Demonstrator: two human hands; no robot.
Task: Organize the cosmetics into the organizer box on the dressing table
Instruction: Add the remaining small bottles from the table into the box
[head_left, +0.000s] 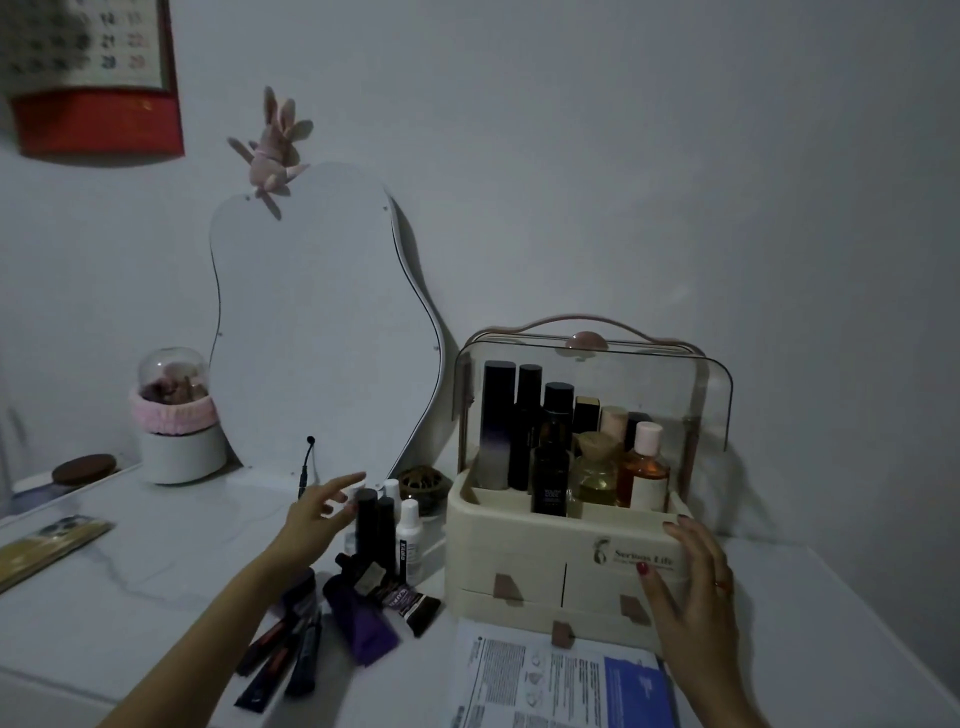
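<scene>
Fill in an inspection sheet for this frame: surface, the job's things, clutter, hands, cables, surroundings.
Surface: white marbled dressing table, dimly lit.
Job's things: cream organizer box, clear lid raised, upper compartment holding upright bottles; drawers look closed. Loose cosmetics to its left: standing black bottle, white bottle, lying purple tube, dark sticks.
Clutter: printed leaflet in front of the box; gold-coloured flat item at left edge.
Hands: left hand open, reaching toward the standing bottles; right hand open, against the box's right front corner.
Cables: black cable at the mirror's base.
Surroundings: wavy mirror leaning on wall, wall calendar, glass-domed jar.
</scene>
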